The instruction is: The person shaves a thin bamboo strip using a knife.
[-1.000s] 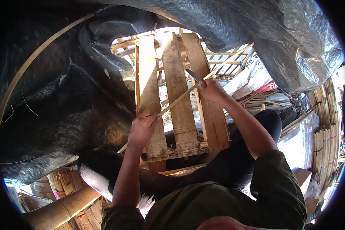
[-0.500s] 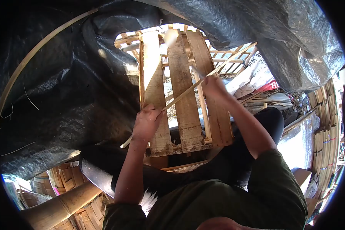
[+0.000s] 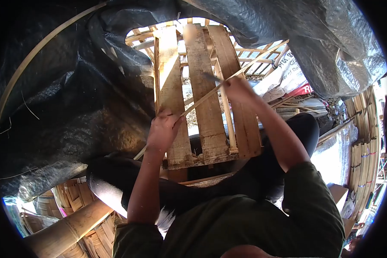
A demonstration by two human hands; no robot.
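A long, thin bamboo strip (image 3: 205, 98) runs diagonally over a slatted wooden bench (image 3: 207, 124), from the lower left to the upper right. My left hand (image 3: 163, 127) is closed around the strip above the left slat. Its lower end sticks out below that hand. My right hand (image 3: 240, 89) is closed above the right slat, where the strip passes against it. From this fist a dark, narrow knife blade (image 3: 211, 77) points to the left, a little blurred. The knife's handle is hidden in the fingers.
Black plastic sheeting (image 3: 64, 94) hangs at the left and overhead. A bamboo pole (image 3: 69, 228) and woven bamboo (image 3: 94, 241) lie at the lower left. Bundled bamboo strips (image 3: 363, 159) stand at the right. A printed sack (image 3: 284, 75) is beyond the bench.
The view has shifted slightly, so the bench and both hands appear a little higher. The blade by my right hand shows at a flatter angle; both hands keep their hold.
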